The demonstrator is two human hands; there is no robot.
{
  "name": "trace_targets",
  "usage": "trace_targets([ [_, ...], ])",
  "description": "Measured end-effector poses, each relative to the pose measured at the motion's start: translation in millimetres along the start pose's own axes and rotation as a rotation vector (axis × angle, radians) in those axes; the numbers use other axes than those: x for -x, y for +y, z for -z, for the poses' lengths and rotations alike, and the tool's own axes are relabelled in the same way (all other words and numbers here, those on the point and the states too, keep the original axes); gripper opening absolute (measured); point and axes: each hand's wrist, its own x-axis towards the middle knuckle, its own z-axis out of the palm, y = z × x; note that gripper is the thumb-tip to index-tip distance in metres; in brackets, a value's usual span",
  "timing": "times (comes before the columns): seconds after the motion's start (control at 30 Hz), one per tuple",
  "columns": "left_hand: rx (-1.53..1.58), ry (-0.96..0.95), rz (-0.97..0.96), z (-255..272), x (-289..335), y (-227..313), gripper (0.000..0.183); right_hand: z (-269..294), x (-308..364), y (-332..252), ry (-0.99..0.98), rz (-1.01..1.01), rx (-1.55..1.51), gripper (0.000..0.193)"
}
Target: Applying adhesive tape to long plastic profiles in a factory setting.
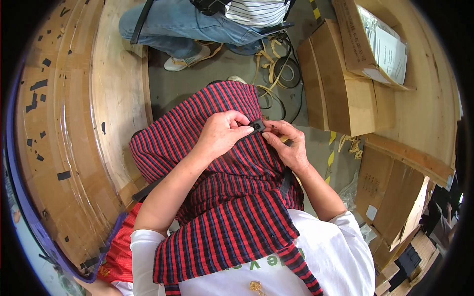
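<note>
A small black square piece (257, 125) with a rounded mark in its middle is held up between my two hands, over my lap. My left hand (219, 132) pinches its left side with thumb and fingertips. From the other side, the thumb and forefinger of my right hand (289, 144) grip its right edge. A dark speck shows by the right fingertips; what it is I cannot make out. Under both hands spreads a red, black and blue striped apron (197, 116), covering my lap and chest. The exact kind of the black piece is unclear.
At left stands a cardboard-covered bench (64, 148) dotted with black tape scraps. A seated person in jeans (173, 24) is ahead. Cardboard boxes (340, 84) and an open carton of papers (382, 49) stand right. Yellow straps and black cables (284, 74) lie on the floor.
</note>
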Motion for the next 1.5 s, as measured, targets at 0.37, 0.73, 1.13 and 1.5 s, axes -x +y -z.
trace_targets([
  [0.37, -0.059, 0.022, -0.04, -6, -4, -3, 0.013, 0, 1, 1, -0.008, 0.029, -0.02, 0.025],
  [0.73, -0.074, 0.032, -0.039, -7, -4, -2, 0.013, 0, 1, -1, -0.009, 0.052, -0.008, 0.026],
  [1.13, 0.053, 0.124, -0.068, -4, 10, 4, 0.015, 18, 13, -24, -0.045, -0.235, -0.174, 0.044],
  [1.5, 0.107, -0.054, -0.274, -32, 40, 42, 0.022, 23, 29, -58, -0.206, -0.33, -0.14, 0.021],
])
